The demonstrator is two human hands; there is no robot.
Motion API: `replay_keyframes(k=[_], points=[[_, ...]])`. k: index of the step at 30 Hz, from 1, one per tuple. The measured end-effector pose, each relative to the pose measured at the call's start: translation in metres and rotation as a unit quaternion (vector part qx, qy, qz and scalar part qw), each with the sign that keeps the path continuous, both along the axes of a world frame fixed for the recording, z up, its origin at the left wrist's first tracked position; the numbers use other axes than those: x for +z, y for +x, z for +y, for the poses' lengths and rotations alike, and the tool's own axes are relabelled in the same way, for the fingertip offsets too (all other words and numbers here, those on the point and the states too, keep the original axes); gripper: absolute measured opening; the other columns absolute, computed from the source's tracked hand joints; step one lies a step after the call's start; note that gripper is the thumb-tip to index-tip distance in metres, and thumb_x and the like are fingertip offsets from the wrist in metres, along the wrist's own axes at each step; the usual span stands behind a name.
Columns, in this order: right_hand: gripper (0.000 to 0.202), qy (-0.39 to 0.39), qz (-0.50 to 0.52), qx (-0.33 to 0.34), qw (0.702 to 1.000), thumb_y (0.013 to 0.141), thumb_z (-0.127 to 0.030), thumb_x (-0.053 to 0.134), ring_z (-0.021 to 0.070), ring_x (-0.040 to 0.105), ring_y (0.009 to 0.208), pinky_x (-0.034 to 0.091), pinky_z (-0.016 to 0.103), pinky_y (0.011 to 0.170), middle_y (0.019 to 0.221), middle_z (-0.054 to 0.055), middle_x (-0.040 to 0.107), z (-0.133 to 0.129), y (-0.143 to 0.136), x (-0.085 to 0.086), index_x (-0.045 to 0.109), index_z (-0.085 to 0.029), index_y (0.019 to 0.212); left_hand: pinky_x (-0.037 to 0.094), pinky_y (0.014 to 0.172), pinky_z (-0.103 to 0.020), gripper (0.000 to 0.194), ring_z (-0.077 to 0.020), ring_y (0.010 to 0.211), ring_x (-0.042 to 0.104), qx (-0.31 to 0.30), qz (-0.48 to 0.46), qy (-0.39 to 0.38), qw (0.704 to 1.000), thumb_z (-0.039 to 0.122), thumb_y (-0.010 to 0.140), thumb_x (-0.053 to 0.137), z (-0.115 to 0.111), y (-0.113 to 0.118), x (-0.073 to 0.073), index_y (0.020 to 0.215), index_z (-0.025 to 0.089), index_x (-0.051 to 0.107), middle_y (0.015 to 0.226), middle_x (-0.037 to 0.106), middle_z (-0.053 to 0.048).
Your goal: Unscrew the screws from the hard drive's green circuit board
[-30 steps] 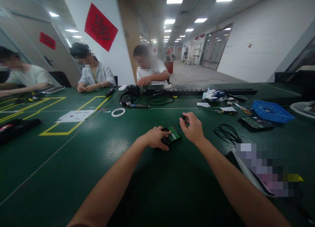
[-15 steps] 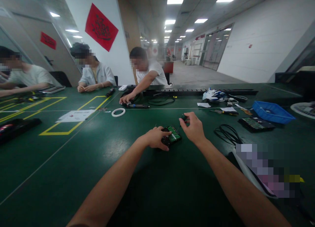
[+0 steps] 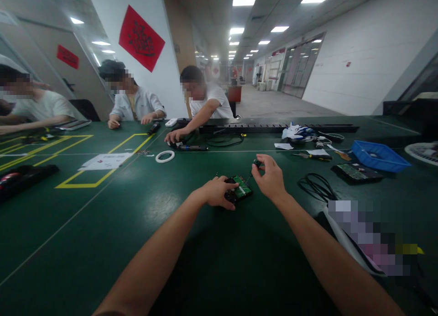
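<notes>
A hard drive point(image 3: 243, 188) with its green circuit board facing up lies on the green table in front of me. My left hand point(image 3: 219, 192) grips it from the left, fingers across the board and thumb along the near edge, so its left part is hidden. In my right hand point(image 3: 268, 175) is a small screwdriver point(image 3: 256, 162) with a dark handle, pinched between thumb and fingers. Its thin shaft slants down toward the right side of the board. Whether the tip sits in a screw is too small to tell.
Right of me are a second hard drive point(image 3: 357, 172), a blue tray point(image 3: 379, 156), pliers point(image 3: 313, 156), a black cable point(image 3: 316, 186) and gloves point(image 3: 297, 132). A roll of white tape point(image 3: 164, 156) lies left. Across the table a co-worker's hand point(image 3: 176, 137) is by a dark pen-shaped tool point(image 3: 193, 148).
My right hand has shifted very slightly, with the screwdriver's handle a little more upright. My left hand and the hard drive stay put. A co-worker across the table has moved their hands apart.
</notes>
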State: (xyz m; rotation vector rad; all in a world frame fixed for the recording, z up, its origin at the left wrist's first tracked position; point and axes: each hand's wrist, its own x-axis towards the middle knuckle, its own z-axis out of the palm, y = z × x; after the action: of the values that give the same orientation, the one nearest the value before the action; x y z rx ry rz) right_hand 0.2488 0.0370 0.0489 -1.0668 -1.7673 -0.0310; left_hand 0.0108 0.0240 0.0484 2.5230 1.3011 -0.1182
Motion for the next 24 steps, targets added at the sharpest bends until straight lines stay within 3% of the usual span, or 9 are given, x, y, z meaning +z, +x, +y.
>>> replay_keyframes(k=[5, 11, 24], points=[[0.02, -0.01, -0.008, -0.01, 1.0, 0.091, -0.034, 0.057, 0.0233, 0.064, 0.085, 0.056, 0.039, 0.074, 0.105, 0.01, 0.064, -0.0009, 0.0003, 0.0019, 0.056, -0.021, 0.107, 0.037, 0.105, -0.049, 0.101, -0.041, 0.132, 0.041, -0.002, 0.0, 0.004, 1.0, 0.079, 0.065, 0.067, -0.0002, -0.0003, -0.0007, 0.152, 0.038, 0.034, 0.154, 0.03, -0.01], [0.024, 0.001, -0.023, -0.009, 1.0, 0.093, -0.031, 0.052, 0.0249, 0.063, 0.092, 0.054, 0.04, 0.08, 0.107, 0.012, 0.062, -0.0039, 0.0002, 0.0035, 0.057, -0.02, 0.114, 0.039, 0.103, -0.049, 0.102, -0.0411, 0.13, 0.042, -0.004, -0.001, 0.009, 1.0, 0.08, 0.064, 0.067, 0.0005, -0.001, -0.0021, 0.152, 0.038, 0.035, 0.153, 0.032, -0.012], [0.026, -0.036, 0.015, -0.01, 0.999, 0.09, -0.041, 0.058, 0.0212, 0.065, 0.078, 0.057, 0.038, 0.07, 0.103, 0.01, 0.064, -0.0018, 0.0, 0.0004, 0.055, -0.021, 0.106, 0.037, 0.105, -0.049, 0.102, -0.0404, 0.131, 0.041, 0.009, 0.008, -0.011, 1.0, 0.077, 0.064, 0.069, -0.002, 0.0011, 0.0033, 0.152, 0.039, 0.033, 0.155, 0.03, -0.01]])
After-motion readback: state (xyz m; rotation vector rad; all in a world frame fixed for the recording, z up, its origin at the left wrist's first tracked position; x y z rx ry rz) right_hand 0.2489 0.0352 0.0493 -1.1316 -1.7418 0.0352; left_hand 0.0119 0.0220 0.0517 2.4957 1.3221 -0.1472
